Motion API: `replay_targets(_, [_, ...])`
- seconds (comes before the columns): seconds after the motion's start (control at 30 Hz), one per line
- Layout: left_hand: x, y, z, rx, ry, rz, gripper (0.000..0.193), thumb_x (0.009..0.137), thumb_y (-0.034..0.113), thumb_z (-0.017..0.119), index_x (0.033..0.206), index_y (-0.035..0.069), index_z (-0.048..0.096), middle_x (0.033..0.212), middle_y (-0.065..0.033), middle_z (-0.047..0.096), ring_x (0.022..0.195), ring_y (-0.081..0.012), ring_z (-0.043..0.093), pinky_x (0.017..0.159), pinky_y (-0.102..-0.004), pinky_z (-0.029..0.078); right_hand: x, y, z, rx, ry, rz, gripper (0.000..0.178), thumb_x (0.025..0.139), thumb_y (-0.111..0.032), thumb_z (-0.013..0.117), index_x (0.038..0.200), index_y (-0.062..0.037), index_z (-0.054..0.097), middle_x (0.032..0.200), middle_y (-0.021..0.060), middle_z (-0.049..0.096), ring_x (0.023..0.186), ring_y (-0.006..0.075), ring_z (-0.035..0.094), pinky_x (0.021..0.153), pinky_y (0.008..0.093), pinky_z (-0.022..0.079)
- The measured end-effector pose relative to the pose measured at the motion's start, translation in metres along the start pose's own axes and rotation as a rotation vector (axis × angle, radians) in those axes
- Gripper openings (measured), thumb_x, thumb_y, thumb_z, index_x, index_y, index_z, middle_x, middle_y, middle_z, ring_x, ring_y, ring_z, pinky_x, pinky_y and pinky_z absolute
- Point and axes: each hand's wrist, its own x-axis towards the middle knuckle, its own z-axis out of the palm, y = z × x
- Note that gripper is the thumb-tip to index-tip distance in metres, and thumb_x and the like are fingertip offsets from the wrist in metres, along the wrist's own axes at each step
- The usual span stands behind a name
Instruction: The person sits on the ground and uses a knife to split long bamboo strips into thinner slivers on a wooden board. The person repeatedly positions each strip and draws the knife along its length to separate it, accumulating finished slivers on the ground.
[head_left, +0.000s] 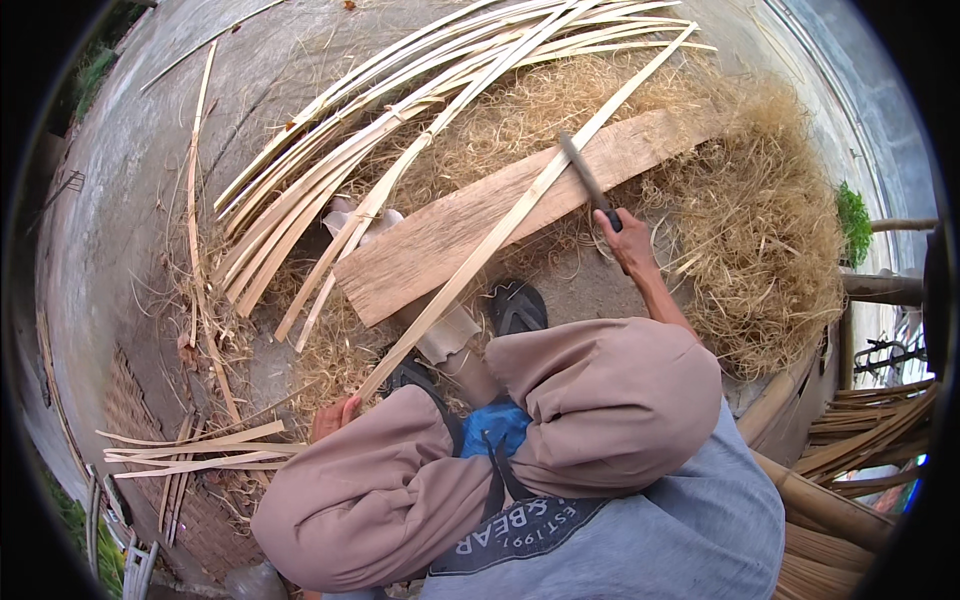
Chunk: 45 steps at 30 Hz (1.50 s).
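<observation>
A long pale bamboo strip (480,252) slants from beside my left knee up to the far right, crossing over a wide wooden board (430,248). My left hand (336,416), partly hidden by the knee, is closed at the strip's near end. My right hand (630,245) grips the dark handle of a knife (588,180). The blade points away from me, and its tip end meets the strip above the board. Whether the edge is cutting into the wood cannot be made out.
Curly shavings (765,230) heap up right of the board and beyond it. A bundle of split strips (400,120) lies at the far left, with shorter strips (205,452) by my left knee. Bamboo poles (825,508) stand at the right. My sandalled foot (518,305) rests below the board.
</observation>
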Motion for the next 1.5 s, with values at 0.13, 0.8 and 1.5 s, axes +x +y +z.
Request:
replay_targets(0.13, [0.015,0.039,-0.016,0.108,-0.167,-0.037,0.048,0.111,0.038,0.052,0.084,0.003,0.069,0.059,-0.0109,0.054,0.051,-0.0168,0.046,0.052,-0.0391,0.038,0.029,0.053,-0.045,0.237,0.261,0.306,0.059,0.098,-0.057,0.069,0.081,-0.0007,0.064,0.057,0.0085,0.059,0.048,0.0196,0.063,0.048,0.0365,0.049])
replay_targets(0.8, [0.223,0.382,0.013,0.762,-0.215,0.44,0.054,0.104,0.048,0.058,0.095,-0.002,0.076,0.081,-0.0213,0.074,0.072,-0.0344,0.072,0.071,-0.0491,0.056,-0.148,-0.15,0.054,0.457,-0.787,-0.526,0.045,0.095,-0.039,0.066,0.124,-0.0047,0.065,0.097,0.0208,0.072,0.099,0.0395,0.069,0.093,0.0494,0.051])
replay_targets(1.5, [0.318,0.428,0.225,0.023,0.176,0.467,0.021,0.093,0.022,0.073,0.078,0.009,0.065,0.082,-0.007,0.068,0.085,-0.0275,0.062,0.098,-0.0491,0.028,-0.106,-0.128,0.101,0.625,-0.36,-0.081,0.026,0.102,-0.017,0.06,0.114,0.005,0.063,0.079,0.0172,0.071,0.061,0.018,0.068,0.06,0.0355,0.055])
